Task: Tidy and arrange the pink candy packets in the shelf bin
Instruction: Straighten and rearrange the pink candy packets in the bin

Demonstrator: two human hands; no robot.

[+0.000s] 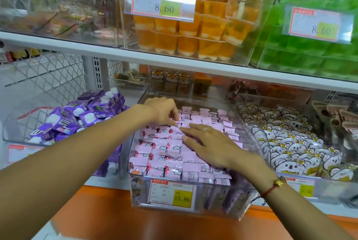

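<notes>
A clear shelf bin [135, 191] holds rows of pink candy packets [164, 148]. The right hand [211, 146] lies flat on them, fingers [188, 130] straight and released, pointing left. The left hand [164, 111], farther back, curls its fingers [175, 117] down onto packets; whether it pinches one is unclear. Untidy packets lie directly beneath and between both hands.

2 hands [164, 111], 3 price tags [171, 193]

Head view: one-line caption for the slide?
Both hands, left hand and right hand, arrange pink candy packets in a clear shelf bin.
</notes>
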